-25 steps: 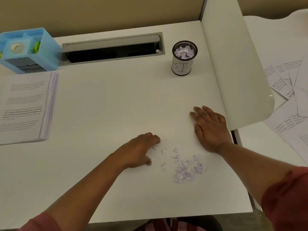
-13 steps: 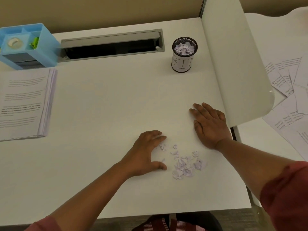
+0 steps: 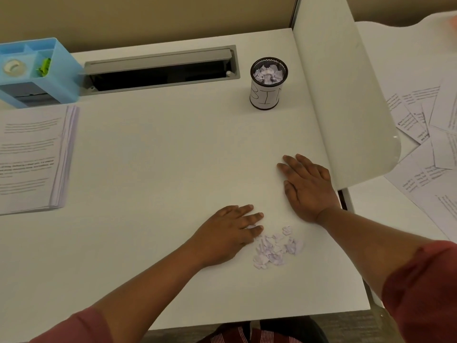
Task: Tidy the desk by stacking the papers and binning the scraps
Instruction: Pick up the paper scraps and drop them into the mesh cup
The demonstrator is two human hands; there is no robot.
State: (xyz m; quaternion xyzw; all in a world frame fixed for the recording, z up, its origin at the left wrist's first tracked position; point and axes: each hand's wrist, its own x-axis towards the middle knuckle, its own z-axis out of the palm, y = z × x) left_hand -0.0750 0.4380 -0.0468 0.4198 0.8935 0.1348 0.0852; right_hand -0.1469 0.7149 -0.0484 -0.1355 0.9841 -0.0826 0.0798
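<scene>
A small heap of pale torn paper scraps (image 3: 275, 246) lies on the white desk (image 3: 160, 169) near its front. My left hand (image 3: 227, 232) lies flat against the heap's left side, fingers straight, fingertips touching the scraps. My right hand (image 3: 308, 188) rests flat on the desk just above and right of the heap, apart from it. A black mesh cup labelled BIN (image 3: 268, 82), holding several scraps, stands at the back right. A neat stack of printed papers (image 3: 32, 159) lies at the left edge.
A blue desk organiser (image 3: 37, 70) stands at the back left beside an open cable tray (image 3: 160, 70). A white partition panel (image 3: 346, 95) borders the desk on the right. Beyond it, loose printed sheets (image 3: 427, 144) lie scattered on the neighbouring desk.
My left hand has slid right and toward the front, pushing the spread scraps into a tighter heap. My right hand has stayed flat in place.
</scene>
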